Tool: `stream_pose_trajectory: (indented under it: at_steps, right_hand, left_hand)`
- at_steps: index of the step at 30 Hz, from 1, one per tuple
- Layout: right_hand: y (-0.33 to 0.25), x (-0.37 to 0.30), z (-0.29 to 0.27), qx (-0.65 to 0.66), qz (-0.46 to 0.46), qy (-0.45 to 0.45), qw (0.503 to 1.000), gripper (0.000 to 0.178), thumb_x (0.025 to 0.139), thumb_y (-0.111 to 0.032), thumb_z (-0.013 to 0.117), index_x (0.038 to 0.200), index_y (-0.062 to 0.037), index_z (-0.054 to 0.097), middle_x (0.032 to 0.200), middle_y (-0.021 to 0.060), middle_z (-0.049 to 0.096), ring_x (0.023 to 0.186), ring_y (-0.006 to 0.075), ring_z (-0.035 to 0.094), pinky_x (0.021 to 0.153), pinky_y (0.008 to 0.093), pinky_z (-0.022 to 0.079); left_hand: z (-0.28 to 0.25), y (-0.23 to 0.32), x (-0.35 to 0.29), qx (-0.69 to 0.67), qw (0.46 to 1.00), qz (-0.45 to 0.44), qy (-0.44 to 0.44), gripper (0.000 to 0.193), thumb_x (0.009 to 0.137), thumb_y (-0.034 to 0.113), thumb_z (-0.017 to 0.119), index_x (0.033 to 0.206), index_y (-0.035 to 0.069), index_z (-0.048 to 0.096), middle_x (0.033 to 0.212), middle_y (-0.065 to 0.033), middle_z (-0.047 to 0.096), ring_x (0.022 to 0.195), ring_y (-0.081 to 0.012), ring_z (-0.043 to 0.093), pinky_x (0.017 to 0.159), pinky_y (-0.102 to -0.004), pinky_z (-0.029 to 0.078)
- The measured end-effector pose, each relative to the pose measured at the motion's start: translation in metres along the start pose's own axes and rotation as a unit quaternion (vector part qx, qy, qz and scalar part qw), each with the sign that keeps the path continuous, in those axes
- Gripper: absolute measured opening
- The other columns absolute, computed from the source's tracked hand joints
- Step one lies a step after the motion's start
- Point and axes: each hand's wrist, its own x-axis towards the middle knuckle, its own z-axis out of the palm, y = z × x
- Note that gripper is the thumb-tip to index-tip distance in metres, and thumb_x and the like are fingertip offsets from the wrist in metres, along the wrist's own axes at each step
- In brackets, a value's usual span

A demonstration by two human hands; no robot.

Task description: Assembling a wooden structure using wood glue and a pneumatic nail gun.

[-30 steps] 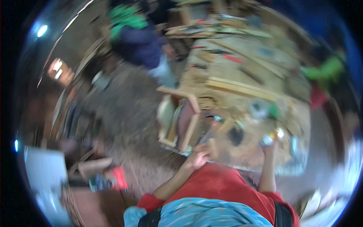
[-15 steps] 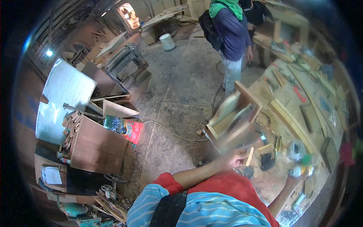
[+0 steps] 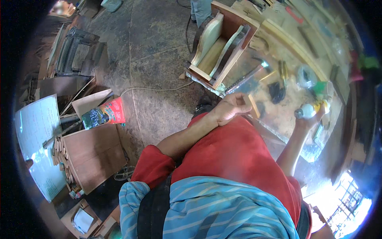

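Observation:
My left hand (image 3: 230,108) is in front of my body near the table's edge, its fingers pinching a small flat strip of pale wood (image 3: 254,106) held up on end. My right hand (image 3: 317,116) is wrapped round a small white and yellow bottle (image 3: 307,111), which lies sideways over the right part of the worktable (image 3: 284,115). Just beyond that hand sits a green and clear container (image 3: 323,88), close to a crumpled clear plastic bag (image 3: 305,76). A wooden piece with curved side panels (image 3: 209,55) stands at the table's left end.
A long dark tool (image 3: 243,79), a black bundle (image 3: 274,91) and a yellow-handled tool (image 3: 283,71) lie on the worktable. Left on the floor side are a brown box (image 3: 94,147), a red and green bag (image 3: 105,113) and a whiteboard (image 3: 39,143). A cord (image 3: 159,88) crosses the floor.
The view has tilted downward, so the surroundings sit higher in the picture. My left hand has drawn back toward my body with the wood strip. The bottle stays in my right hand.

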Motion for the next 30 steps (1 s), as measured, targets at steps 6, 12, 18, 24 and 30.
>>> stream_pose_trajectory:
  at_steps: [6,12,18,24,30]
  right_hand:
    - [0.003,-0.044,0.052,-0.115,-0.144,-0.072,0.98,0.032,0.088,-0.017,0.061,0.117,-0.0055,0.053,0.104,0.008,0.057,0.083,0.0182,0.059,0.072,0.0349,0.052]
    - [-0.005,-0.106,0.122,-0.076,-0.163,-0.231,0.956,0.044,0.088,-0.028,0.059,0.119,0.0007,0.047,0.1,0.0156,0.058,0.087,0.0267,0.06,0.081,0.0446,0.052]
    - [-0.009,-0.131,0.151,-0.058,-0.253,-0.245,0.934,0.06,0.074,-0.025,0.076,0.116,0.002,0.043,0.081,0.0135,0.061,0.068,0.0254,0.065,0.068,0.0431,0.059]
    - [0.003,-0.138,0.155,-0.107,-0.283,-0.23,0.925,0.067,0.074,-0.022,0.074,0.125,0.0,0.035,0.08,0.0117,0.059,0.068,0.0265,0.065,0.066,0.0454,0.06]
    - [-0.007,-0.131,0.148,-0.071,-0.272,-0.298,0.912,0.034,0.084,-0.021,0.059,0.107,-0.0003,0.046,0.083,0.0134,0.053,0.071,0.0209,0.058,0.065,0.0388,0.056]
  left_hand:
    - [0.03,0.028,-0.009,0.061,0.991,0.109,-0.042,0.032,0.081,-0.006,0.07,0.109,-0.001,0.056,0.105,-0.01,0.064,0.095,-0.0137,0.062,0.084,-0.0261,0.052]
    - [0.044,0.052,-0.009,0.165,0.957,0.237,-0.03,0.024,0.079,0.0,0.074,0.101,-0.003,0.065,0.106,-0.0112,0.069,0.098,-0.0134,0.063,0.093,-0.0292,0.047]
    - [0.046,0.061,-0.011,0.275,0.89,0.359,-0.056,0.026,0.078,-0.005,0.073,0.102,-0.001,0.062,0.113,-0.0192,0.066,0.107,-0.0206,0.063,0.098,-0.0346,0.045]
    - [0.048,0.065,-0.016,0.314,0.865,0.39,-0.042,0.029,0.078,-0.003,0.075,0.105,-0.004,0.065,0.111,-0.0181,0.067,0.104,-0.0196,0.064,0.094,-0.0323,0.048]
    - [0.043,0.059,-0.023,0.333,0.864,0.378,-0.022,0.032,0.077,-0.001,0.076,0.107,-0.005,0.066,0.106,-0.0152,0.07,0.097,-0.0142,0.066,0.088,-0.0272,0.05]
